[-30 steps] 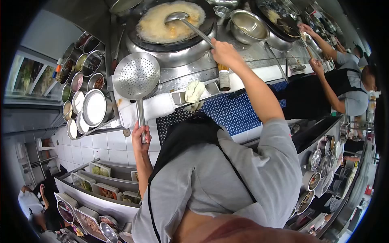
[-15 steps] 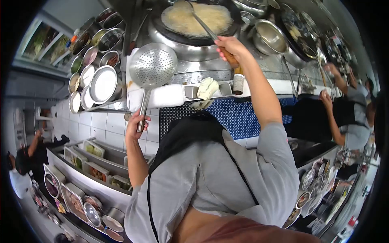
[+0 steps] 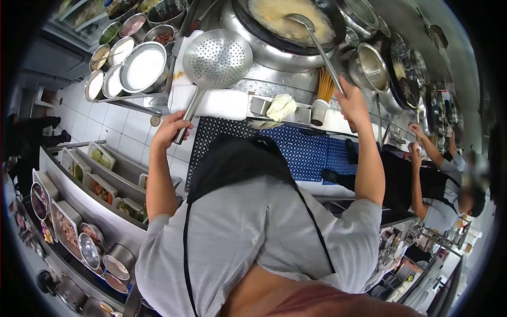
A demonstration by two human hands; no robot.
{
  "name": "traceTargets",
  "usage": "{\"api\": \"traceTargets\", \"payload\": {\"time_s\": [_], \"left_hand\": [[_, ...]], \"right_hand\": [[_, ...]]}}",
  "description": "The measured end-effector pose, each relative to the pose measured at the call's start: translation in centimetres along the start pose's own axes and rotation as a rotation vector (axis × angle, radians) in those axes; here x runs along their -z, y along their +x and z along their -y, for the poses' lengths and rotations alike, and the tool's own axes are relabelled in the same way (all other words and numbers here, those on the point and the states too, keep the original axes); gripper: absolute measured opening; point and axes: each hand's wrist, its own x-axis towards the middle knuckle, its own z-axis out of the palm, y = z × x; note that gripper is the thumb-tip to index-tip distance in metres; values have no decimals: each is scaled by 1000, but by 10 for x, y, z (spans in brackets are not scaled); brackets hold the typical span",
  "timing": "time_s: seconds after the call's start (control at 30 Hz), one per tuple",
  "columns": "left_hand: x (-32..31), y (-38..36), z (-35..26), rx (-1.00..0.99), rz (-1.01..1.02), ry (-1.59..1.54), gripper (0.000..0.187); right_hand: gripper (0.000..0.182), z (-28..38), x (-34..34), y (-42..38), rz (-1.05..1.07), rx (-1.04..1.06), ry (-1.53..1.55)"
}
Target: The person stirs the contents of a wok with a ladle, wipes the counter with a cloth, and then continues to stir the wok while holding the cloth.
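My left hand [image 3: 171, 131] is closed round the metal handle of a perforated skimmer [image 3: 217, 58], whose round bowl hangs over the counter edge beside the stove. My right hand [image 3: 353, 103] grips the handle end of a long ladle [image 3: 323, 52]. The ladle's bowl lies in pale bubbling liquid [image 3: 274, 16] inside a black wok [image 3: 242, 15]. A bamboo brush [image 3: 325, 87] stands near my right wrist. Between the two hands, a crumpled pale cloth [image 3: 281, 108] rests on the counter's front ledge.
Several metal pots of ingredients stand at left, including a white-filled one [image 3: 142, 67]. A folded white towel [image 3: 224, 104] lies along the ledge. Steel bowls [image 3: 368, 67] sit right of the wok. Another person [image 3: 422, 174] works at right. A blue perforated mat [image 3: 301, 150] covers the floor.
My right hand has drawn back toward me and to the right, and the ladle's bowl has shifted from the wok's far left side toward its middle. The skimmer stays in my left hand.
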Motion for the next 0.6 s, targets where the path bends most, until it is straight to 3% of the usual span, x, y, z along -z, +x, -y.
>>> {"api": "traceTargets", "payload": {"time_s": [0.1, 0.33, 0.47, 0.57, 0.6], "left_hand": [[2, 1, -4, -7, -26, 53, 43], [20, -2, -25, -34, -132, 365, 58], [17, -6, -36, -302, -352, 1016, 52], [-10, -14, -47, -487, -626, 1204, 43], [-20, -15, -52, -655, -683, 1182, 35]], "right_hand": [[54, 2, 14, -23, -128, 68, -161], [49, 27, 55, -71, -102, -39, -252], [50, 21, 57, -81, -109, 29, -285], [51, 29, 54, -77, -60, -30, -401], [51, 22, 51, -70, -79, 11, -408]]}}
